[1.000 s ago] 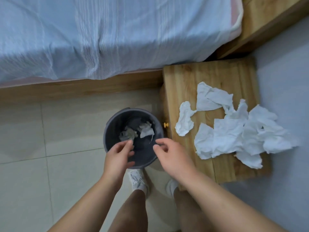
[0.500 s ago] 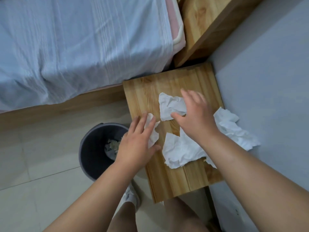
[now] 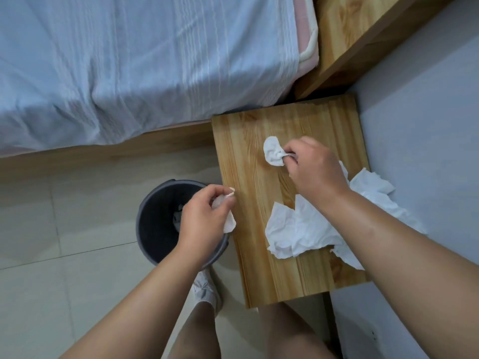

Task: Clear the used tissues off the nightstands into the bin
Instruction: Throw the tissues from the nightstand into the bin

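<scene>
Down by the bed [image 3: 145, 68], both hands are closed on tissue. The left hand [image 3: 204, 221] is curled into a loose fist above the near rim of the bin [image 3: 155, 244], with a small crumpled tissue [image 3: 229, 224] bunched inside it; white scraps poke out between the thumb and the bent fingers and hang below the palm. The right hand [image 3: 315, 172] sits over the nightstand [image 3: 248, 242], its thumb and forefinger pinched tight on one corner of a second tissue [image 3: 272, 151], which fans out to the left of the fingertips (whether it rests on the wood or is lifted just clear of it, I cannot tell). The other fingers of that hand are folded in toward the palm. More tissues [image 3: 300, 234] lie in a rumpled heap on the right side of the nightstand, partly under the right forearm and spilling over the edge next to the wall [image 3: 420, 125]. The bin stands on the tiled floor [image 3: 64, 229] just beside the nightstand's left edge, and a little white tissue shows inside it, mostly hidden by the left hand.
</scene>
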{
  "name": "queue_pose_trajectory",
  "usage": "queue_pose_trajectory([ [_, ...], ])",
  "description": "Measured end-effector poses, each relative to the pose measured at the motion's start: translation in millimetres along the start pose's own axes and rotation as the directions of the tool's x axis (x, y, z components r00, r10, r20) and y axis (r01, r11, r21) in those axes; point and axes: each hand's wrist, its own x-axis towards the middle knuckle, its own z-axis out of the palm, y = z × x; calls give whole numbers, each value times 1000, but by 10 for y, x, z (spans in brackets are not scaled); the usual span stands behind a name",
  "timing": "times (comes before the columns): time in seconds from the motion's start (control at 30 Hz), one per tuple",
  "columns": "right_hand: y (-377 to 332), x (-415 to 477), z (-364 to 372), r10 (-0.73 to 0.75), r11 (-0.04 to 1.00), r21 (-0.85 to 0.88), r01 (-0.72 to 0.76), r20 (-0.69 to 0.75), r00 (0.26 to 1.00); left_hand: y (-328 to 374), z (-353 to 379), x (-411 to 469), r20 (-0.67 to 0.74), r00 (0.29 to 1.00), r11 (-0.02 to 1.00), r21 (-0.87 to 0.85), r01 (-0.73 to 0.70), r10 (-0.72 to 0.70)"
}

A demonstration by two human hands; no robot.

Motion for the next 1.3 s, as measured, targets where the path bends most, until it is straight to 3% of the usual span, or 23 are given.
queue_pose_trajectory([
  [0.17, -538, -162, -153, -24, 971, 232, 54, -129, 991, -371, -529, -174, -145, 983, 971, -227, 82, -117],
  [0.37, -1095, -673, 464, 161, 835, 509, -207, 134, 978, -1035, -959, -410, -70, 909, 834, -432, 344, -411],
  [0.6, -1312, -837, 1389, 290, 851, 324, -414, 367, 884, -1669, -1064, -302, -51, 815, 705, -535, 465, -577],
  [0.87, -1267, -805, 1709, 303, 872, 218, -437, 459, 835, -1893, -987, -205, 83, 796, 611, -596, 521, -599],
  [1.1, -1194, -1110, 1221, 239, 867, 295, -402, 461, 854, -1605, -976, -310, 55, 816, 690, -502, 521, -576],
  [1.3, -703, -1355, 384, 308, 807, 399, -436, 346, 886, -829, -632, -443, 87, 938, 904, -251, 346, -335],
])
